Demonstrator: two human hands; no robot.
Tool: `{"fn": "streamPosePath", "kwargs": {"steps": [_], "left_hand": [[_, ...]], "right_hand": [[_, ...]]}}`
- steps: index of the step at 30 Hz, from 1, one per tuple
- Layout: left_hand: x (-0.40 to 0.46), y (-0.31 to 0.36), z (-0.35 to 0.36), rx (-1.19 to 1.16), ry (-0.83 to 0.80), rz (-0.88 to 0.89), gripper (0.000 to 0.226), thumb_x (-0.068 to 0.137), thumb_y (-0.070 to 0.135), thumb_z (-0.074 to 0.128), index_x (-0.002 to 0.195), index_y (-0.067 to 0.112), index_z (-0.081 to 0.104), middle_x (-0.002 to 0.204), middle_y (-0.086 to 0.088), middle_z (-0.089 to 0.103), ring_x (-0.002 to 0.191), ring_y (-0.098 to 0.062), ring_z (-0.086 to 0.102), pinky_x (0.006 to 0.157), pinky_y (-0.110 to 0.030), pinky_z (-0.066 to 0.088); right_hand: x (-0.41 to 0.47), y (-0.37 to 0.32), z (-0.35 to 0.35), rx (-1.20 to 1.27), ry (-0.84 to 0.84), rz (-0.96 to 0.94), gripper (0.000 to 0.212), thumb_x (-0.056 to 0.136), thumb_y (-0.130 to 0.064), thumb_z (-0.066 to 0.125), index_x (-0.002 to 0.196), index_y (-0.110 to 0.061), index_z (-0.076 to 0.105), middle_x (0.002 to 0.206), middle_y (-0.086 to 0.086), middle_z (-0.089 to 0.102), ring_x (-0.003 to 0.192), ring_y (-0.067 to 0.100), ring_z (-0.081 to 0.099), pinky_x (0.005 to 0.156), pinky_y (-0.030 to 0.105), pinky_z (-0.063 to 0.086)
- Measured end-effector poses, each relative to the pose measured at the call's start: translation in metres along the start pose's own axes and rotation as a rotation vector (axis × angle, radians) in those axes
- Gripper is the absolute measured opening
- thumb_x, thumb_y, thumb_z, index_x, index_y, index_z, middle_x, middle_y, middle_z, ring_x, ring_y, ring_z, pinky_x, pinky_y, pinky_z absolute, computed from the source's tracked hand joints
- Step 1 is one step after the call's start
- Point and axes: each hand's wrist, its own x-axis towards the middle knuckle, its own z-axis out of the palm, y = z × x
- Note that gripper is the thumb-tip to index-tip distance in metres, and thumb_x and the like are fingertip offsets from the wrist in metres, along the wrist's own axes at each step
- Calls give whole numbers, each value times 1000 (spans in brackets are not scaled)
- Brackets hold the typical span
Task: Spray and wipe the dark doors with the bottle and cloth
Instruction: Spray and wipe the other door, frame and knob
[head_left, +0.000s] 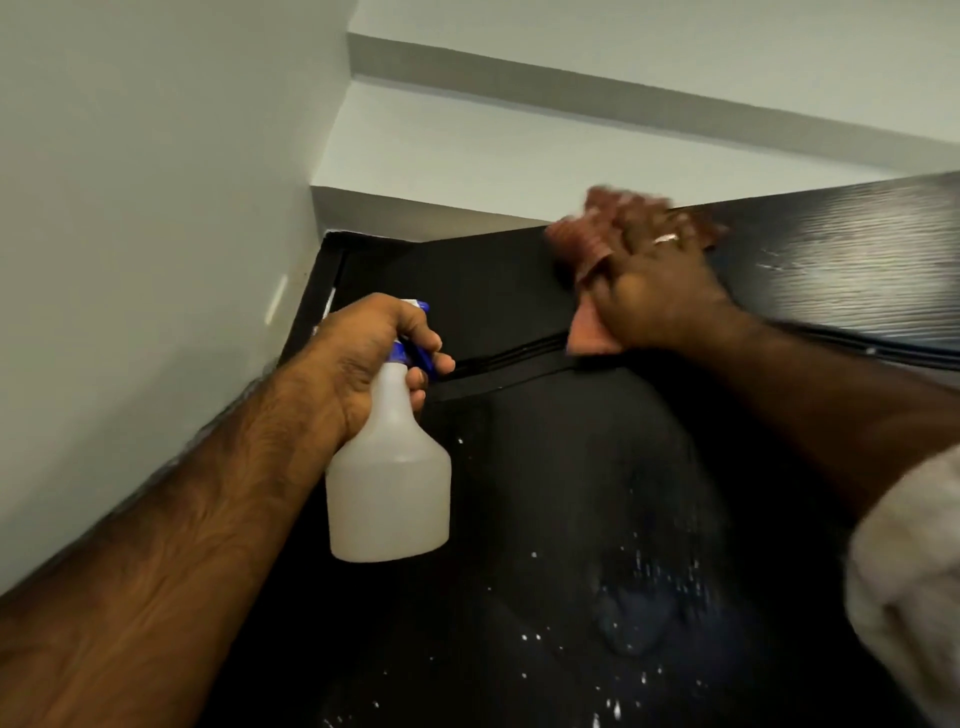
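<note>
Spray bottle (389, 467), one: translucent, blue trigger, upright, gripped at the neck by left hand (374, 358), fingers curled round the trigger.

Cloth (587, 249), one: reddish, pressed flat to the upper dark door (493, 291) under right hand (660, 280), fingers spread over it; blurred.

Dark doors, two panels visible; lower door (545, 519) carries droplets (639, 571), lying below and nearer than the cloth. Right hand nearer them.

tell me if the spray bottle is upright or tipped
Roughly upright: the spray bottle hangs base down from the left hand, which grips its neck, blue trigger head on top.
</note>
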Motion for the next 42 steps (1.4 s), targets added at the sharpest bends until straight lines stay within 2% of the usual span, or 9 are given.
{"fn": "streamPosePath", "kwargs": {"steps": [7,12,16,20,24,29,33,38,42], "left_hand": [[-1,6,46,11,-13,34,21,77,8,64,98,7,67,83,-15,76,42,-13,52,42,-25,49],[-4,4,86,14,-44,49,22,77,7,63,98,5,67,84,-16,75,40,-12,51,40,-25,48],[-6,2,112,0,-72,74,28,76,7,62,104,6,65,86,-16,75,40,-12,51,40,-25,48],[-9,-2,138,12,-90,57,35,75,6,63,110,6,63,86,-17,75,41,-12,52,41,-25,48],[-14,-3,154,-6,-105,57,26,76,7,62,102,5,65,86,-17,75,41,-12,51,41,-24,48],[-12,-7,164,19,-87,54,30,76,7,63,106,4,65,87,-17,76,41,-12,52,41,-25,48],[-4,-11,163,35,-68,48,41,77,7,63,117,6,65,87,-17,77,42,-12,53,43,-26,50],[5,-16,158,36,-91,54,49,76,5,64,124,5,64,88,-18,78,45,-13,54,45,-26,51],[13,-25,151,20,-143,26,39,76,6,64,115,4,66,89,-16,77,43,-13,54,44,-26,50]], "right_hand": [[-15,46,-9,16,25,155,76,102,-55,21,171,-24,21,177,17,20,163,41,19,131,60,13],[-43,75,4,-11,35,-286,68,109,-55,25,170,-26,29,176,14,25,162,35,26,130,57,21],[-52,110,-1,23,72,230,77,103,-54,24,170,-17,24,177,19,18,162,47,18,128,65,14],[-77,108,12,10,37,-192,74,107,-57,28,170,-18,25,178,11,20,163,36,21,130,60,23],[-64,139,5,85,82,312,72,108,-41,37,168,-3,24,175,28,16,161,51,18,127,69,22],[-79,125,25,107,16,-126,72,101,-51,24,171,-36,17,179,12,16,162,47,17,127,69,18],[-61,124,25,179,96,362,77,93,-44,28,167,-24,31,175,21,23,160,49,22,129,65,14],[-72,89,43,129,103,18,74,104,-61,26,169,-25,27,177,17,21,163,40,21,129,63,22],[-55,96,35,133,117,385,72,106,-52,32,169,-18,28,176,22,20,163,44,16,130,64,14]]}}
